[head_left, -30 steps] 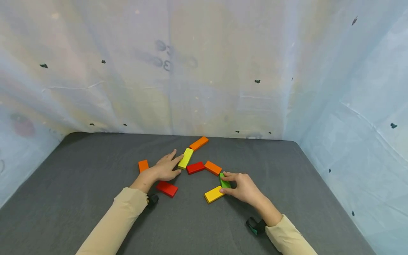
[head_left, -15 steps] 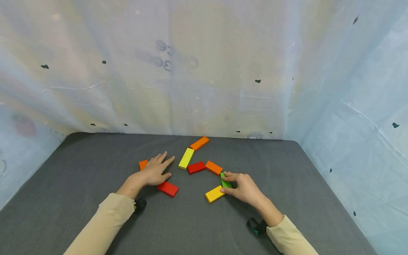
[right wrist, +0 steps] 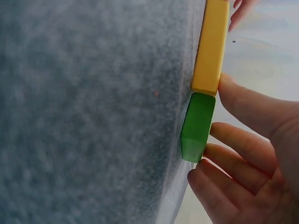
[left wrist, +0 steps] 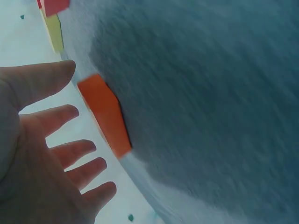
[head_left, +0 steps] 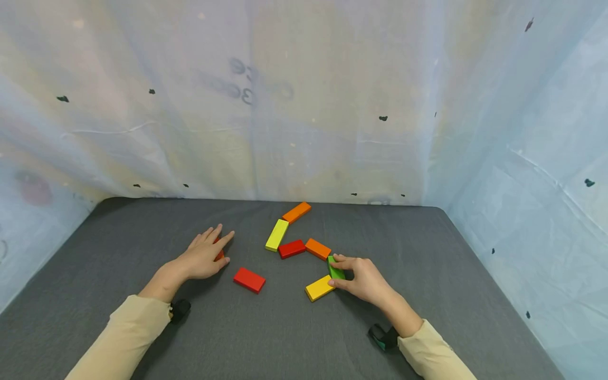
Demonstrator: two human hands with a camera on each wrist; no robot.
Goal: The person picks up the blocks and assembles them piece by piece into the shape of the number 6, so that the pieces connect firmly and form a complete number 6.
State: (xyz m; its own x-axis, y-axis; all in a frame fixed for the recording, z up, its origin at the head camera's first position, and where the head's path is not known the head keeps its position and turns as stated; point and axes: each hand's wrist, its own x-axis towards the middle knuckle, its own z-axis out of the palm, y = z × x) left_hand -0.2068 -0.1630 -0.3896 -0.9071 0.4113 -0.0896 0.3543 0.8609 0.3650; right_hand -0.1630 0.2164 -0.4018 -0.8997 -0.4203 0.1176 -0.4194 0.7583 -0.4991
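Over an orange block [head_left: 219, 255] at the left, my left hand [head_left: 201, 258] is spread and covers most of it. In the left wrist view, that orange block [left wrist: 107, 114] lies flat beyond the fingertips, with a gap between. My right hand [head_left: 361, 279] holds a green block [head_left: 336, 272] between thumb and fingers, the block still on the cloth. The right wrist view has the thumb at the corner where the green block [right wrist: 198, 123] meets a deep yellow block [right wrist: 212, 46]. A red block [head_left: 249, 279] lies alone, right of my left hand.
A bent row runs from the green block back through an orange block [head_left: 317, 248], a red block [head_left: 292, 249], a light yellow block [head_left: 277, 235] and another orange block [head_left: 296, 212]. Grey cloth [head_left: 285, 338] covers the table; pale sheeting [head_left: 323, 153] hangs behind and at the sides.
My left hand has moved left, from beside the light yellow block to above the left orange block. The right hand stays at the green block, and the row looks unchanged.
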